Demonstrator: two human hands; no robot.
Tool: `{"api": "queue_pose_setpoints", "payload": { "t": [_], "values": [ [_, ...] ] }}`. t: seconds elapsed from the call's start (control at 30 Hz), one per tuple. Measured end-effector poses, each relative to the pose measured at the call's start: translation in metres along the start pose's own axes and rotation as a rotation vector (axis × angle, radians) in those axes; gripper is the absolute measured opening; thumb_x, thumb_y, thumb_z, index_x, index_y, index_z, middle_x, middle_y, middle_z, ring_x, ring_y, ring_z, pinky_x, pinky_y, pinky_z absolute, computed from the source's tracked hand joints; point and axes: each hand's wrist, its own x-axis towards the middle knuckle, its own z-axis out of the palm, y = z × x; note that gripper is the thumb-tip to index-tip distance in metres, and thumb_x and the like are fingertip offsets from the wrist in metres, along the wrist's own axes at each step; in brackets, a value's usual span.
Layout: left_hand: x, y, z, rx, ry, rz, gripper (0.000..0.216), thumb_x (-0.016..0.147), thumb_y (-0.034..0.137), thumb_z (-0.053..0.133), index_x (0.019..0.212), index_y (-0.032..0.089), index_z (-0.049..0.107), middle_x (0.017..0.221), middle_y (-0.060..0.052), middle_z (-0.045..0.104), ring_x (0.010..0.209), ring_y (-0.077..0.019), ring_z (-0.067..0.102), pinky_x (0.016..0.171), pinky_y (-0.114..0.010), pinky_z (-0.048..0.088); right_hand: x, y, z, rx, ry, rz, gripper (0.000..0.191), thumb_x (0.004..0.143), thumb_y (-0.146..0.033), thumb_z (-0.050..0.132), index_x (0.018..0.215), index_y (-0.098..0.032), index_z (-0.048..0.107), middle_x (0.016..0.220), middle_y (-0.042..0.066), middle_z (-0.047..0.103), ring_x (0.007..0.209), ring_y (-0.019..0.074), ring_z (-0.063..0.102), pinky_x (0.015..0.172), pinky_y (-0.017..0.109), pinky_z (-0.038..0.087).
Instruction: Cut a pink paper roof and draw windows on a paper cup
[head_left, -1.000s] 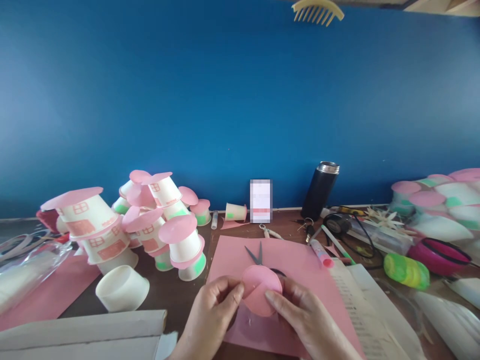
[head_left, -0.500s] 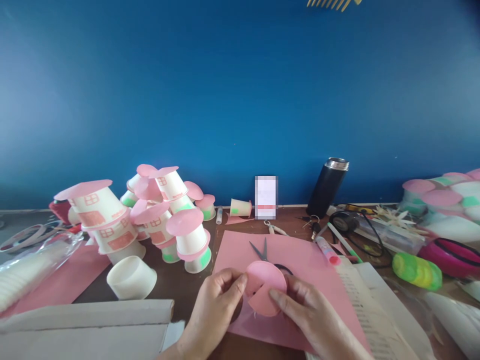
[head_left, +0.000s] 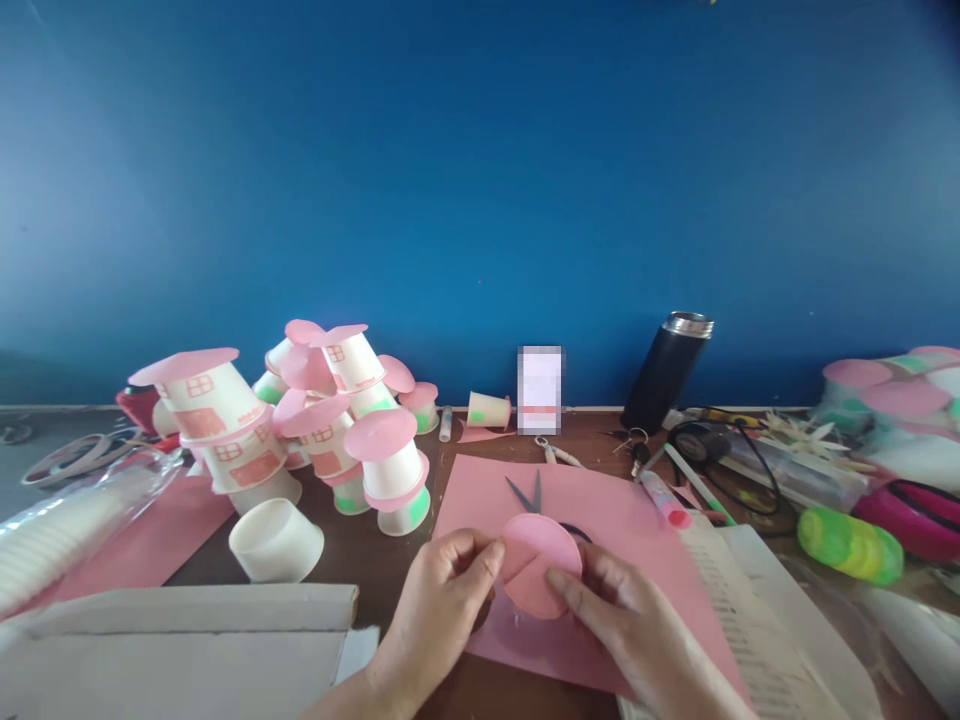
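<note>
- Centrally, a round, slit pink paper disc point(head_left: 536, 545) is pinched at its edges by the left hand point(head_left: 454, 590) and the right hand point(head_left: 619, 595), above a flat pink paper sheet point(head_left: 480, 500).
- Behind it, dark-bladed open scissors point(head_left: 535, 496) are partly hidden.
- Leftward, white paper cups with pink paper tops point(head_left: 225, 400) are stacked.
- Rearward, a black cylindrical flask point(head_left: 664, 375) is seen.

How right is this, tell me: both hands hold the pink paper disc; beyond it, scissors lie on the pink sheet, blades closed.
The scissors aren't closed: the head view shows them open in a V. The rest stands: left hand and right hand hold the pink paper disc, scissors on the pink sheet.
</note>
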Motion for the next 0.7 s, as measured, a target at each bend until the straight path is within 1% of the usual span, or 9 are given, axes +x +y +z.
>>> {"api": "queue_pose_setpoints", "payload": {
  "t": [0.1, 0.23, 0.33, 0.53, 0.6, 0.7],
  "values": [
    [0.000, -0.002, 0.000, -0.011, -0.003, -0.004, 0.036, 0.082, 0.048, 0.051, 0.069, 0.016, 0.059, 0.056, 0.004, 0.046, 0.054, -0.0117, 0.039, 0.051, -0.022, 0.029, 0.000, 0.000, 0.000, -0.011, 0.009, -0.002, 0.038, 0.085, -0.048, 0.057, 0.101, -0.016, 0.068, 0.089, 0.004, 0.069, 0.086, 0.0242, 0.061, 0.074, 0.029, 0.047],
    [0.001, -0.006, 0.001, -0.031, 0.009, 0.029, 0.037, 0.083, 0.049, 0.051, 0.069, 0.016, 0.059, 0.057, 0.004, 0.046, 0.054, -0.0114, 0.039, 0.051, -0.022, 0.029, -0.001, 0.000, 0.001, -0.012, 0.010, 0.006, 0.037, 0.086, -0.046, 0.057, 0.105, -0.016, 0.067, 0.089, 0.004, 0.067, 0.085, 0.0228, 0.059, 0.074, 0.028, 0.046],
    [0.003, -0.009, 0.002, -0.035, 0.004, 0.022, 0.038, 0.084, 0.050, 0.050, 0.068, 0.016, 0.057, 0.056, 0.004, 0.046, 0.052, -0.0108, 0.037, 0.049, -0.022, 0.028, -0.001, 0.002, 0.000, -0.025, 0.009, 0.006, 0.038, 0.087, -0.047, 0.056, 0.106, -0.015, 0.066, 0.086, 0.003, 0.065, 0.083, 0.0218, 0.057, 0.072, 0.028, 0.046],
    [0.003, -0.009, 0.003, -0.036, -0.010, 0.018, 0.038, 0.085, 0.050, 0.049, 0.068, 0.016, 0.055, 0.056, 0.004, 0.044, 0.052, -0.0102, 0.036, 0.049, -0.023, 0.027, -0.001, 0.004, -0.001, -0.020, 0.010, 0.014, 0.035, 0.087, -0.043, 0.058, 0.108, -0.015, 0.065, 0.085, 0.003, 0.064, 0.085, 0.0226, 0.058, 0.073, 0.029, 0.045],
    [0.003, -0.010, 0.003, -0.038, -0.018, 0.018, 0.039, 0.085, 0.051, 0.049, 0.068, 0.016, 0.055, 0.056, 0.005, 0.044, 0.052, -0.0102, 0.036, 0.049, -0.023, 0.027, -0.001, 0.003, 0.000, -0.035, 0.021, 0.014, 0.034, 0.088, -0.044, 0.056, 0.105, -0.015, 0.065, 0.084, 0.002, 0.063, 0.084, 0.0223, 0.057, 0.072, 0.028, 0.044],
    [0.003, -0.012, 0.003, -0.042, -0.021, 0.023, 0.039, 0.085, 0.051, 0.049, 0.068, 0.016, 0.055, 0.056, 0.005, 0.044, 0.052, -0.0101, 0.036, 0.049, -0.023, 0.027, -0.001, 0.003, 0.000, -0.051, 0.017, 0.005, 0.031, 0.088, -0.045, 0.054, 0.093, -0.016, 0.064, 0.083, 0.002, 0.061, 0.084, 0.0216, 0.056, 0.071, 0.028, 0.043]
  ]
}}
